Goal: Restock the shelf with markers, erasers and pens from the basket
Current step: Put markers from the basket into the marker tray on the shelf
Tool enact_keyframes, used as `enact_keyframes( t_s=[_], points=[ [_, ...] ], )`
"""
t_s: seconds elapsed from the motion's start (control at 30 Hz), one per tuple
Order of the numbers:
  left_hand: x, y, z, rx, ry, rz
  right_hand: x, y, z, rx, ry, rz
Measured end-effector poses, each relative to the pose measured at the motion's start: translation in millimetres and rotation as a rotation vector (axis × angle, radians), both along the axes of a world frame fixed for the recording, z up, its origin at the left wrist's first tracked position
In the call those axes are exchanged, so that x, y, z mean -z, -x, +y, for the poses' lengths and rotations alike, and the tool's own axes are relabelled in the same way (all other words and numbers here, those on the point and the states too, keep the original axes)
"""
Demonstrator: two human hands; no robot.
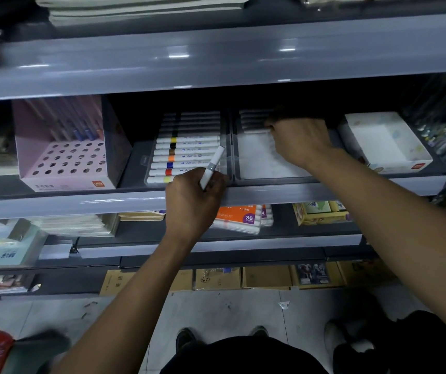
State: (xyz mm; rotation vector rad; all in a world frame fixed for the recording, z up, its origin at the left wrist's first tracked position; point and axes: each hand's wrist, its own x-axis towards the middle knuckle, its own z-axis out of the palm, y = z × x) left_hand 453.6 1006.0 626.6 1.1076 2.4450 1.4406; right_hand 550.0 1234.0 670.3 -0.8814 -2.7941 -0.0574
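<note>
Two clear trays of markers on the shelf.
The left hand (193, 201) grips a white marker (212, 166) over the full left tray (149, 171); the right hand (301, 141) pinches another marker (256, 130) at the back of the right tray (259, 163).

You see: shelf edge (216, 60) glossy grey; marker tray (149, 168) clear smooth plastic; pink holder (68, 182) matt card; floor (216, 309) dull tile.
</note>
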Motion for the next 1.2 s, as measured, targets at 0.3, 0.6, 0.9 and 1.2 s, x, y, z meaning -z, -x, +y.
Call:
enact_keyframes(
  t_s=[0.3, 0.6, 0.9, 1.2],
  points=[
    [-1, 0, 1, -0.008, -0.005, 0.022, 6, 0, 0, 0.054, -0.064, 0.053],
    [1, 1, 2, -0.018, -0.001, 0.018, 9, -7, -9, 0.031, -0.013, 0.082],
    [-10, -3, -5, 0.219, -0.277, -0.511, 10, -20, -39, -0.081, 0.312, 0.447],
    [-16, -6, -9, 0.325, -0.224, -0.326, 0, -19, -89, -0.300, 0.694, 0.580]
  ],
)
